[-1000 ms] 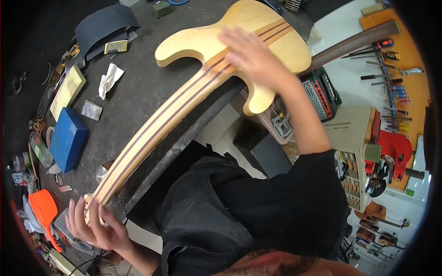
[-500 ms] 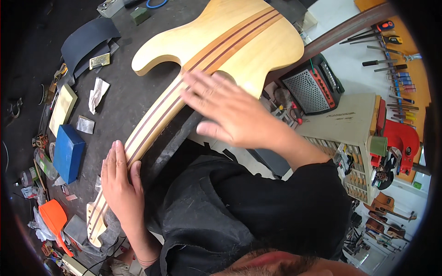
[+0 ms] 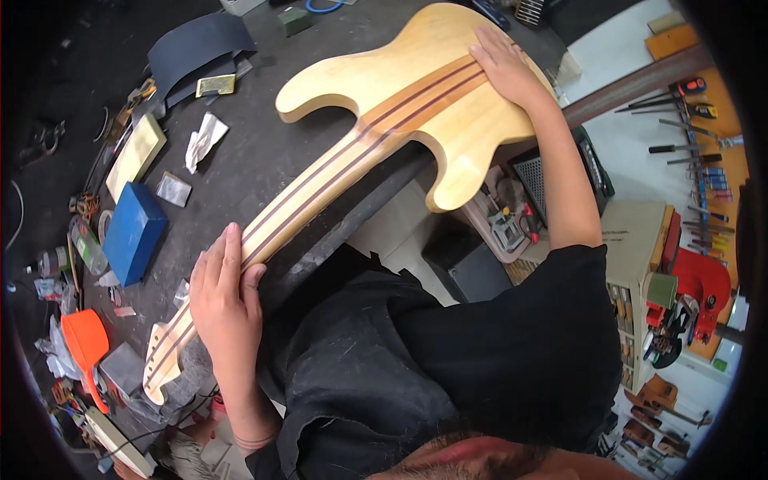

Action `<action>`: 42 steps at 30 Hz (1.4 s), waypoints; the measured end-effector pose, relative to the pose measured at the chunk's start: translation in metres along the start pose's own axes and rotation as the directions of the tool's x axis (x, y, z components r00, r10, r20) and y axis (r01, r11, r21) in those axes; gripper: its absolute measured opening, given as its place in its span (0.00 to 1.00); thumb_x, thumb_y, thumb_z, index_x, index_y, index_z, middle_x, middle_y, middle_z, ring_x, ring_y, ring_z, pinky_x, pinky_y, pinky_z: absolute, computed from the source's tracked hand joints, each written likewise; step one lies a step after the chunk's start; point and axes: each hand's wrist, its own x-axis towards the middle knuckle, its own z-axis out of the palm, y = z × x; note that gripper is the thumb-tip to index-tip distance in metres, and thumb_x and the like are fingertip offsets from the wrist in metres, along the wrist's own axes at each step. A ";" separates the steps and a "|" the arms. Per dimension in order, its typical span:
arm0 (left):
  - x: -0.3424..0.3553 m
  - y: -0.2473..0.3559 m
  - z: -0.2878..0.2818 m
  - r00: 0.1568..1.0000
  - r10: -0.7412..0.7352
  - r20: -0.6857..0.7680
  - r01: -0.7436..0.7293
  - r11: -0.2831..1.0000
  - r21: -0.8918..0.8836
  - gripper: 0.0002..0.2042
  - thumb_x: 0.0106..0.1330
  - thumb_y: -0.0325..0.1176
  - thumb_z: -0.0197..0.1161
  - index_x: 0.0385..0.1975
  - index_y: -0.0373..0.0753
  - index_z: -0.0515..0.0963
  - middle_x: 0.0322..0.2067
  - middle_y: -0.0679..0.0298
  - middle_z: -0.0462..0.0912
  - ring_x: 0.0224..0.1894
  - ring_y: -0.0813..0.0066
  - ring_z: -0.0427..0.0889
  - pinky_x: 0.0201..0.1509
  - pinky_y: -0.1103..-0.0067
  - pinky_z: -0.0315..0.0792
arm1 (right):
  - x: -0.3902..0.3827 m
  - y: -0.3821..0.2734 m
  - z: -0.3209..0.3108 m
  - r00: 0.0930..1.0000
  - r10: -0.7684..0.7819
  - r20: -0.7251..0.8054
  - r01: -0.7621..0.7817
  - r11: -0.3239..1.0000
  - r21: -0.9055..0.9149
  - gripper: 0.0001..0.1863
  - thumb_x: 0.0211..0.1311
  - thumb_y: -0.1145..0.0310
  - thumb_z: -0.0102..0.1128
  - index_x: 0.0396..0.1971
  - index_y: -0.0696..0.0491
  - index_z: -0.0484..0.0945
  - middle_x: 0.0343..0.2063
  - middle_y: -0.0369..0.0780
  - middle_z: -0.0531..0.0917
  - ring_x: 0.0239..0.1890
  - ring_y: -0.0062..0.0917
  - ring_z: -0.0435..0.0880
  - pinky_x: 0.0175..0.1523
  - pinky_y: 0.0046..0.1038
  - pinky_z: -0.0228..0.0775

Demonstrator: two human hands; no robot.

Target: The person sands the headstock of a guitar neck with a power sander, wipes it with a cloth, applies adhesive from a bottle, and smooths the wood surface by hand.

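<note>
An unfinished wooden guitar (image 3: 376, 136), pale with two dark stripes running down its middle, lies flat on the dark table (image 3: 264, 160), reaching from one hand to the other. The left hand (image 3: 224, 296) lies open across the neck, fingers stretched out flat along the wood and not curled round it; just past its wrist the small headstock sticks out over the table's near edge. The right hand (image 3: 504, 68) lies open too, palm down on the far end of the body, fingers spread over the striped centre.

Just beyond the left hand's fingertips sits a blue rectangular box (image 3: 132, 232), closed, with a small clear plastic packet (image 3: 173, 189) beside it. Farther out from that hand is a flat pale wooden block (image 3: 138, 154), then a crumpled white paper (image 3: 204, 138) and a small brass-coloured plate (image 3: 214, 85) resting on a dark sheet (image 3: 200, 48). Near the headstock, outward of the left wrist, lies an orange plastic scoop (image 3: 84, 342).

Below the right forearm, off the table, stands a clear bin of small tools (image 3: 504, 224). Well apart to that hand's right, an orange wall board (image 3: 720, 104) carries screwdrivers hung in rows.
</note>
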 end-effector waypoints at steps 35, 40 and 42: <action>0.009 -0.006 0.019 0.999 -0.032 -0.020 0.031 0.999 -0.038 0.27 0.58 0.54 0.81 0.46 0.39 0.84 0.40 0.57 0.88 0.47 0.55 0.89 0.51 0.60 0.79 | 0.077 0.193 0.028 0.966 0.252 0.057 -0.243 0.961 -0.129 0.33 0.83 0.46 0.42 0.61 0.59 0.85 0.58 0.61 0.86 0.62 0.60 0.82 0.66 0.51 0.74; 0.035 0.001 0.022 0.975 0.000 0.221 0.024 0.994 -0.106 0.12 0.56 0.34 0.76 0.37 0.36 0.88 0.34 0.54 0.92 0.42 0.52 0.94 0.45 0.60 0.85 | 0.103 0.161 0.057 0.897 0.413 0.158 -0.411 0.910 -0.048 0.45 0.80 0.34 0.42 0.58 0.67 0.85 0.59 0.62 0.85 0.64 0.59 0.82 0.69 0.48 0.72; 0.040 0.009 0.017 0.986 0.029 0.165 -0.003 0.987 -0.158 0.10 0.54 0.31 0.74 0.35 0.36 0.88 0.33 0.53 0.92 0.40 0.51 0.94 0.44 0.59 0.86 | 0.103 0.198 0.025 0.889 0.439 0.133 -0.444 0.896 0.015 0.49 0.80 0.30 0.41 0.57 0.69 0.85 0.59 0.62 0.86 0.65 0.55 0.84 0.70 0.46 0.72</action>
